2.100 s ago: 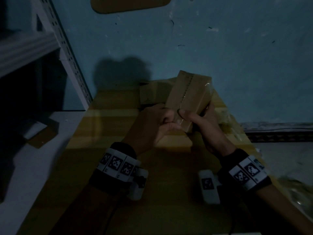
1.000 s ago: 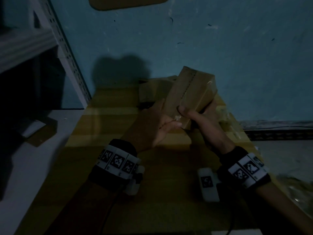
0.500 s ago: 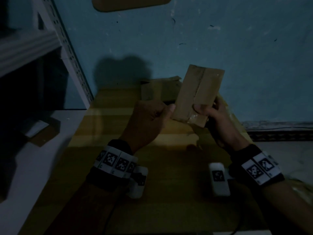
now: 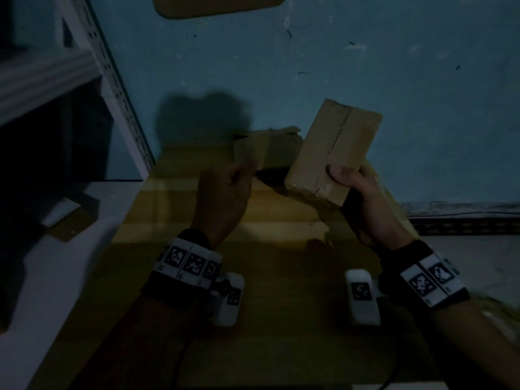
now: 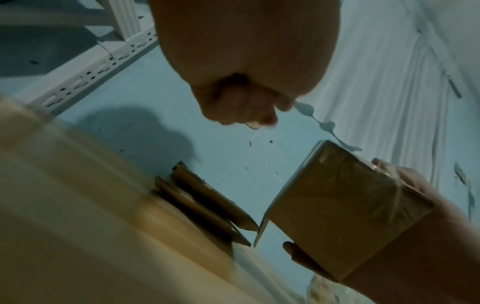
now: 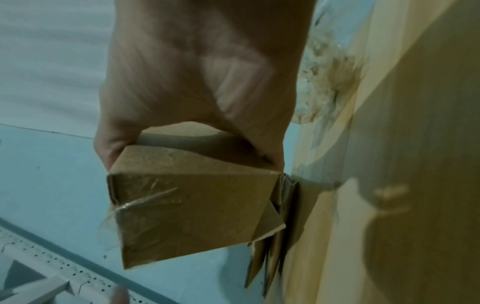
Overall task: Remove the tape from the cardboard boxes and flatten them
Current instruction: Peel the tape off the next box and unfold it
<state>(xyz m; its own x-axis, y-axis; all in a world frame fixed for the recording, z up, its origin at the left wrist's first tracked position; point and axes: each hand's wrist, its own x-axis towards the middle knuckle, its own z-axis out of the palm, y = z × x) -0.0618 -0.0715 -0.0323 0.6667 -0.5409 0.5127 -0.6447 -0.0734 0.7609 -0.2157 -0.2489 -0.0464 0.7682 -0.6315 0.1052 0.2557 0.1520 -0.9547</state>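
Head | right hand [image 4: 374, 209] grips box [image 4: 332, 153] | left hand [image 4: 222, 192] fisted | flattened cardboard [image 4: 264, 150] behind

Head looks down; wrists close; all share box [image 4: 333, 149].

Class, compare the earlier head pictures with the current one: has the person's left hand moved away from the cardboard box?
Yes. The left hand has drawn off to the left of the cardboard box, towards the shelf upright; a gap now separates them, and only the right hand holds the box.

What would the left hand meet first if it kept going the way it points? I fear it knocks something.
Probably the flattened cardboard pieces leaning near the blue wall, just beyond the left hand; depth is unclear.
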